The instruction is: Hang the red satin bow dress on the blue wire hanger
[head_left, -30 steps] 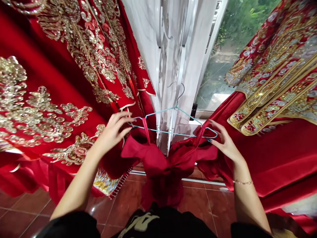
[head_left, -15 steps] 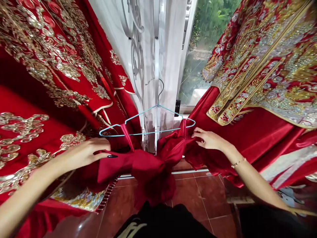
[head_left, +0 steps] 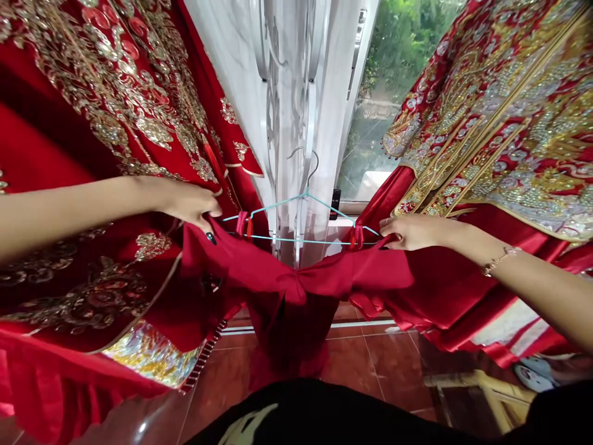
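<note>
A plain dark red garment (head_left: pixel 296 290) hangs by its thin straps from a light blue wire hanger (head_left: pixel 303 216) held out before me. My left hand (head_left: pixel 189 204) is closed on the garment's top edge at its left end, just beside the hanger's left tip. Closed on the garment's right top corner, my right hand (head_left: pixel 412 232) sits at the hanger's right tip. The cloth is stretched wide between both hands and droops in the middle. The hanger's metal hook (head_left: pixel 308 164) stands free in front of a white curtain (head_left: pixel 296 111).
Red robes with heavy gold embroidery hang on the left (head_left: pixel 92 154) and on the right (head_left: pixel 500 123). A window (head_left: pixel 384 105) with greenery outside lies behind the curtain. Below is a red-brown tiled floor (head_left: pixel 370 364). A wooden frame (head_left: pixel 477 386) shows at lower right.
Both hands have moved up and further apart, pulling the garment's top edge taut along the hanger. The straps now sit close to the hanger's bar.
</note>
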Demonstrator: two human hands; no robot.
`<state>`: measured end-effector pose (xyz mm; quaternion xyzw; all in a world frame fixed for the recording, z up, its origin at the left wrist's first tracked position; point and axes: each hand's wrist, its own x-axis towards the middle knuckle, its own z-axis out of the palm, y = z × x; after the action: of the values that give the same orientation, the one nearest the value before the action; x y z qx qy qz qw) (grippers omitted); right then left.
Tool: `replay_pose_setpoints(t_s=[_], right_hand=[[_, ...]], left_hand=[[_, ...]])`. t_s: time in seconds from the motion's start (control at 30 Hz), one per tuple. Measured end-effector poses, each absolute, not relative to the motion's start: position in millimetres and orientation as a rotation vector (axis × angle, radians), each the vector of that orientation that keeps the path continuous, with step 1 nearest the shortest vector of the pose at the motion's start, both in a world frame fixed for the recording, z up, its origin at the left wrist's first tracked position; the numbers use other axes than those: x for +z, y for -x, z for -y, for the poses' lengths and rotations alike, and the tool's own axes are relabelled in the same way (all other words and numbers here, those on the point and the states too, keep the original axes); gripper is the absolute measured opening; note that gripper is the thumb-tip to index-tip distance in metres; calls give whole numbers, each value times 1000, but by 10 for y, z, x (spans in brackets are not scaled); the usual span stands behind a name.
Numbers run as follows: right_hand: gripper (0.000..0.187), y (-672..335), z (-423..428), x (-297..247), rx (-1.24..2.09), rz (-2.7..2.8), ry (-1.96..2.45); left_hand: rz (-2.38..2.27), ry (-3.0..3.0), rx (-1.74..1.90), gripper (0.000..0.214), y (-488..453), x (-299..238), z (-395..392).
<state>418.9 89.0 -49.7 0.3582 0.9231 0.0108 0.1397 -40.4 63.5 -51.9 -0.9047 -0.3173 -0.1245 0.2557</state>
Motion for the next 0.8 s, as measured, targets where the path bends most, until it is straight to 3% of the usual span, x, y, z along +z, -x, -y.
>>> replay_pose_setpoints(t_s=[0.13, 0.3, 0.5, 0.6, 0.8], right_hand=[[22, -4106, -911, -490, 222, -2648, -929], [22, -4128, -881, -571, 344, -2703, -873], [24, -4193, -845, -695, 346, -2799, -896], [25, -4171, -871, -722, 232, -2863, -931], [25, -4198, -893, -608, 60, -2907, -945]], left_hand=[[781, 2533, -219, 29, 74, -404, -827], [507, 2689, 248, 23, 139, -169, -1073], [476, 2419, -218, 35, -135, -239, -582], [186, 2414, -144, 38, -812, -510, -428], [668, 2334, -198, 44, -1469, -868, -792]])
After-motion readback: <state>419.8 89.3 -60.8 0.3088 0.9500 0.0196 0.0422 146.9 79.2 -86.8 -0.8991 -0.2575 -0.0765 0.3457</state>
